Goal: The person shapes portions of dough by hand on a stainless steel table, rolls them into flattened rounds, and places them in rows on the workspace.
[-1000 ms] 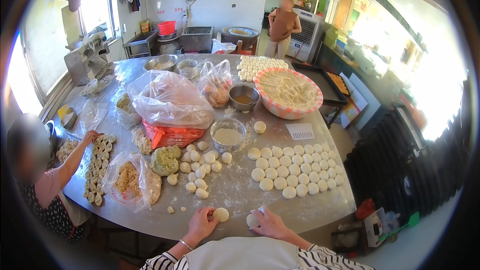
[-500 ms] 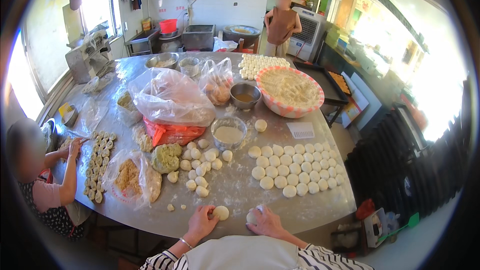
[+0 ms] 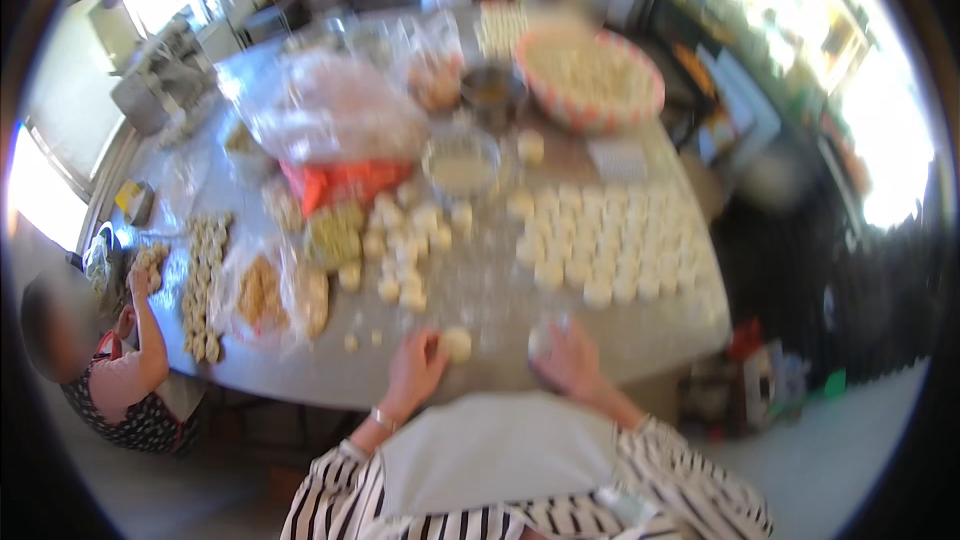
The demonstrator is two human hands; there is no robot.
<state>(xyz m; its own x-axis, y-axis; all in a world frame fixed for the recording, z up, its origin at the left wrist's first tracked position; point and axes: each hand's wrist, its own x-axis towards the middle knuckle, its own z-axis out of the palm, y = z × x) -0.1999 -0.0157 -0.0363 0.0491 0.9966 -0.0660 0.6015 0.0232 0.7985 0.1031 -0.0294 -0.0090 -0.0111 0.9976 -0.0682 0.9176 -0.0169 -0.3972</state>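
At the near edge of the steel table, my left hand (image 3: 416,366) holds the side of a pale, flattened dough round (image 3: 458,345) between its closed fingers. A short way to the right, my right hand (image 3: 572,354) curls over a dough ball (image 3: 540,343), covering part of it. Both rest at table level, slightly blurred. Beyond my right hand lie rows of round dough balls (image 3: 620,240). Loose dough pieces (image 3: 405,250) are heaped beyond my left hand, next to a greenish lump of filling (image 3: 336,236).
A bag of brown crumbly filling (image 3: 262,290) lies left, beside rows of shaped pieces (image 3: 205,285). At the far left a co-worker (image 3: 120,370) handles something small. Farther back stand a metal bowl (image 3: 461,168), a large plastic bag (image 3: 320,110) and a checked basin (image 3: 590,80).
My view has tilted down, so the table sits higher in the picture and is blurred. My right hand and its dough ball are farther from my left hand. The co-worker's hands have moved apart.
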